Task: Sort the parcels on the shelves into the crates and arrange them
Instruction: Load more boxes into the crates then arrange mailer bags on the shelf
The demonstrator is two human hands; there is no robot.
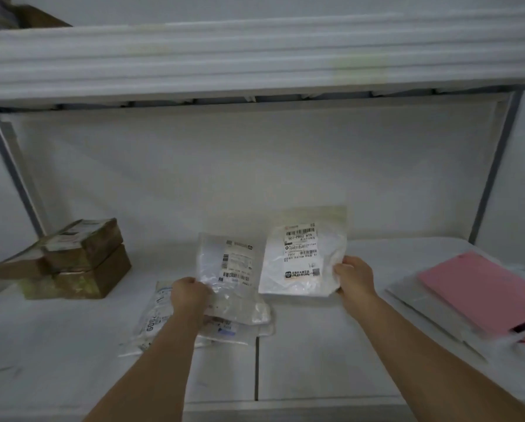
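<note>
Two white plastic mailer bags with printed labels are lifted off the white shelf. My left hand grips the lower left corner of the left bag. My right hand pinches the right edge of the right bag, which stands nearly upright with its label facing me. Under the left bag another flat white mailer lies on the shelf, partly hidden by my left forearm.
A stack of brown cardboard boxes sits at the shelf's left. On the right lies a pink flat envelope over grey sheets. An upper shelf hangs overhead, with metal posts at both sides.
</note>
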